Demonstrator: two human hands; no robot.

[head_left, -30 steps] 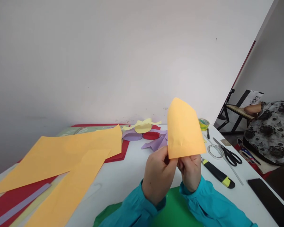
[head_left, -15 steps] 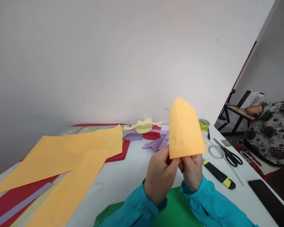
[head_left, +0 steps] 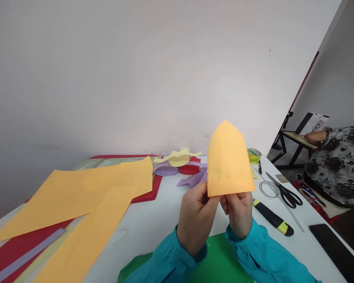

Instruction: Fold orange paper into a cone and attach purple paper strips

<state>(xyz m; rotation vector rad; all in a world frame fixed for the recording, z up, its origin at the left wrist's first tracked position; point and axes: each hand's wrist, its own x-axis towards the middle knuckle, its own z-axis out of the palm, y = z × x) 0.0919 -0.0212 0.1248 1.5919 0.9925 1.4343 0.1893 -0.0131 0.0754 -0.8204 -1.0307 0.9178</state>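
I hold a folded orange paper piece (head_left: 228, 161) upright above the white table (head_left: 153, 220); its top comes to a blunt point. My left hand (head_left: 196, 218) pinches its lower left edge with fingers closed. My right hand (head_left: 238, 214) pinches the lower right edge, fingers closed too. Both wrists are in teal sleeves over a green sheet (head_left: 221, 263) at the near edge.
Large orange sheets (head_left: 85, 192) lie at left over red paper (head_left: 17, 247). Purple, red and yellow paper cutouts (head_left: 183, 165) sit at the back. To the right lie a utility knife (head_left: 273, 218), tape ring (head_left: 268, 188), scissors (head_left: 287, 194), green tape roll (head_left: 254, 154) and a black phone (head_left: 333, 245). Another person sits far right (head_left: 336, 165).
The orange piece has turned slightly in my fingers, its pointed top now more centred; both hands stay in nearly the same place.
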